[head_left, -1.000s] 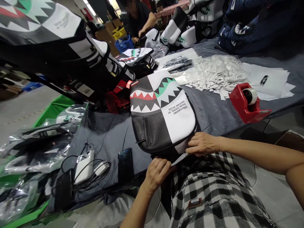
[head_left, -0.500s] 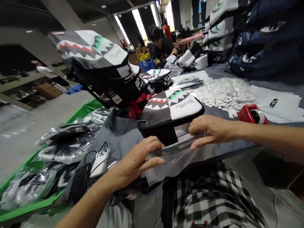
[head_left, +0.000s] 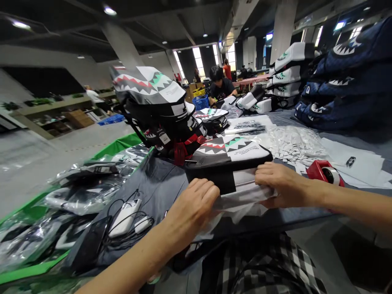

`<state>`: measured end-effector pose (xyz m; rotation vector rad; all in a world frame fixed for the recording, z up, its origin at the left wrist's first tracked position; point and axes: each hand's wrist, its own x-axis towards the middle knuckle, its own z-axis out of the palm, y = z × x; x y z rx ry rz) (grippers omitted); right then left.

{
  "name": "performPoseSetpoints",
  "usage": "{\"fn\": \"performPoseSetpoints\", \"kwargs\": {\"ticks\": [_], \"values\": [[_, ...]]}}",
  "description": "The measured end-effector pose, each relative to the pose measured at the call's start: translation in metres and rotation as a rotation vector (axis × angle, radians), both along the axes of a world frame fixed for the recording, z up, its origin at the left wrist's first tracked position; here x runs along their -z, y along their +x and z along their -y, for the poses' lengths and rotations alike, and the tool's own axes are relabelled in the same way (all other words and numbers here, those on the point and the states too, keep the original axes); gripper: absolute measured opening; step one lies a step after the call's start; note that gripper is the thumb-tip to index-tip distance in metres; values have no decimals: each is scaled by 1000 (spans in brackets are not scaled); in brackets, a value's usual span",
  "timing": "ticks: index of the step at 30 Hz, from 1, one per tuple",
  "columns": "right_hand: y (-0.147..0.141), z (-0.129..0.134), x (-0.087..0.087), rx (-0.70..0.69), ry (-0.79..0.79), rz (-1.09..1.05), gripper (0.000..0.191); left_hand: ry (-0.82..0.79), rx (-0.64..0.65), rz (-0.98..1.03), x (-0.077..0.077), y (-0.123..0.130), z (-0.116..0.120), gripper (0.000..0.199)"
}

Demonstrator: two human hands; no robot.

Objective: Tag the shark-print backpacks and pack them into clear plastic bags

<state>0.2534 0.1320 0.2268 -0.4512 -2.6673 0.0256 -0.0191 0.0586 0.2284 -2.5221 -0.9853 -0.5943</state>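
A black, grey and white bag [head_left: 229,153] with a zigzag tooth print in red and green lies on the cloth-covered table in front of me. A clear plastic sleeve [head_left: 235,203] covers its near edge. My left hand [head_left: 196,206] is closed on the sleeve at the bag's near left corner, its fingertips partly hidden. On the right side, my right hand [head_left: 277,184] grips the sleeve's edge against the bag, with fingers bent and thumb below.
Stacked bags [head_left: 150,102] stand behind left. A green-edged bin [head_left: 36,267] of wrapped bags, a white power bank [head_left: 125,218] with cables, a red tape dispenser [head_left: 318,169], white tags [head_left: 294,143] and dark blue bags [head_left: 346,94] surround the work. A person [head_left: 222,85] sits opposite.
My left hand has curled its fingers onto the sleeve. The sleeve is now more bunched along the bag's near side. The camera view has tilted upward.
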Motion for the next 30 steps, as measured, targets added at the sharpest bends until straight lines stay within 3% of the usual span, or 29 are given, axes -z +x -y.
{"fn": "performPoseSetpoints", "kwargs": {"ticks": [2, 4, 7, 9, 12, 14, 16, 20, 23, 25, 27, 30], "values": [[-3, 0, -9, 3, 42, -115, 22, 98, -1, 73, -10, 0, -5, 20], [-7, -1, -10, 20, 184, -221, 19, 201, -25, 133, -12, 1, -11, 22], [-15, -2, 1, 97, 432, -378, 20, 346, -70, 182, -6, 4, -20, 24], [-20, -1, 14, 144, 489, -465, 21, 381, -85, 179, 0, 6, -20, 25], [-24, 1, 34, 121, 432, -501, 29, 199, -73, 108, 10, 9, -10, 18], [-24, 3, 45, 71, 396, -450, 36, 45, -69, 23, 19, 8, 0, 24], [-23, 4, 53, 33, 376, -356, 42, -7, -61, -51, 28, 4, 7, 24], [-12, 3, 56, -22, 307, -181, 36, 35, -21, 47, 42, -7, 8, 23], [-4, 5, 59, -41, 303, -167, 23, 169, 59, 159, 52, -3, 3, 22], [-4, 8, 66, 1, 360, -263, 24, 283, 80, 243, 63, 7, 0, 22], [-9, 13, 78, 97, 409, -424, 26, 380, 15, 391, 75, 22, -1, 21], [-17, 18, 96, 239, 367, -617, 27, 368, -96, 514, 88, 39, 6, 15]]}}
